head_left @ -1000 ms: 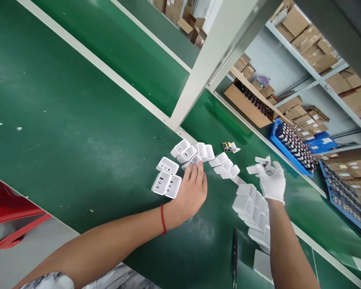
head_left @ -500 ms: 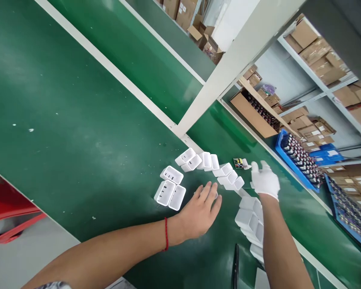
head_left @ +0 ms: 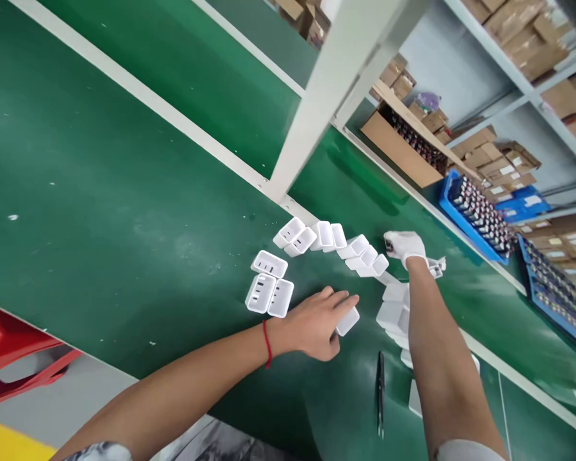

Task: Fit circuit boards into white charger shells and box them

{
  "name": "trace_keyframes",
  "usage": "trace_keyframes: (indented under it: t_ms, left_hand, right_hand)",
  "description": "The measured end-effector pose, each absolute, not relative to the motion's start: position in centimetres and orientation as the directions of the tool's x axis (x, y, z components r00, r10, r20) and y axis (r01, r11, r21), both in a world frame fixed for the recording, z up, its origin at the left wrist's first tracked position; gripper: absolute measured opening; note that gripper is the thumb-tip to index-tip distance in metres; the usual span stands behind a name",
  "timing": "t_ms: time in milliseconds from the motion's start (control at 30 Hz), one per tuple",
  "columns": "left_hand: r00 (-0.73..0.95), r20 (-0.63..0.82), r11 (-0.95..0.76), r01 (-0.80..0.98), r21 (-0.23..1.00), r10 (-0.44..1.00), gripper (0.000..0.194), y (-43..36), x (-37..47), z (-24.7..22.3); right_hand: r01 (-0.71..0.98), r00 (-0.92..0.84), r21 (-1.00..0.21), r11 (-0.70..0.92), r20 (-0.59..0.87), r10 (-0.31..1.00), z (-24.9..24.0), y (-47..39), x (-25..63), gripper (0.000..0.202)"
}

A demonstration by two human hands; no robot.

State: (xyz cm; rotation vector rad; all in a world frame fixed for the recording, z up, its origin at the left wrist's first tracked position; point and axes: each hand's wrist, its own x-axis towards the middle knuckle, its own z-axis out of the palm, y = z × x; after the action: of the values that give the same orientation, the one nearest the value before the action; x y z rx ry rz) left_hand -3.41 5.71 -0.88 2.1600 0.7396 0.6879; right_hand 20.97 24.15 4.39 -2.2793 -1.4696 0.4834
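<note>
My left hand [head_left: 319, 325], bare with a red string bracelet, is closed around a small white plastic case [head_left: 348, 321] just above the green table. My right hand [head_left: 406, 245], in a white glove, is closed over the small circuit board, of which only a dark bit shows at the fingertips. A white part [head_left: 436, 266] sticks out behind the wrist; whether it joins the board I cannot tell. Left of my left hand stand three open white cases [head_left: 270, 291] with dark slots inside. More white cases [head_left: 360, 250] form a curved row between the hands.
Black tweezers [head_left: 381, 394] lie on the green table. Stacked white cases [head_left: 393, 314] stand beside my right forearm, partly hidden. A pale upright post [head_left: 312, 109] rises from the table divider. Blue trays [head_left: 475, 218] of small parts sit at the right; a red stool [head_left: 14, 358] is lower left.
My left hand has gone from spread fingers to a grip on the white case. My right hand has moved left onto the circuit board and closed over it. The view has shifted slightly.
</note>
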Motion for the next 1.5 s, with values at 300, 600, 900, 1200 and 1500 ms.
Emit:
trace_keyframes:
  t_ms: [300,600,900,1200,1500]
  left_hand:
    - [0.701,0.107,-0.390,0.257,0.884,0.705,0.055,6.2,-2.5,-1.5]
    - [0.701,0.127,-0.453,0.301,0.839,0.701,0.056,5.9,-2.0,-1.7]
    - [0.711,0.135,-0.470,0.298,0.831,0.690,0.053,6.0,-1.9,-2.1]
    - [0.718,0.123,-0.461,0.297,0.836,0.686,0.058,6.0,-1.9,-2.1]
    - [0.721,0.137,-0.473,0.289,0.832,0.679,0.064,6.0,-1.8,-2.3]
  right_hand:
    - [0.156,0.131,-0.960,0.233,0.254,0.958,8.4,6.2,18.2,0.091]
    - [0.292,0.016,-0.941,0.173,0.185,0.983,0.0,-2.1,17.0,0.111]
    - [0.335,-0.011,-0.924,0.185,0.192,0.981,0.6,-1.3,16.7,0.114]
    - [0.323,0.008,-0.940,0.106,0.115,0.993,1.1,-2.2,16.5,0.102]
    - [0.220,0.016,-0.975,0.036,0.041,0.999,1.5,-2.0,16.5,0.095]
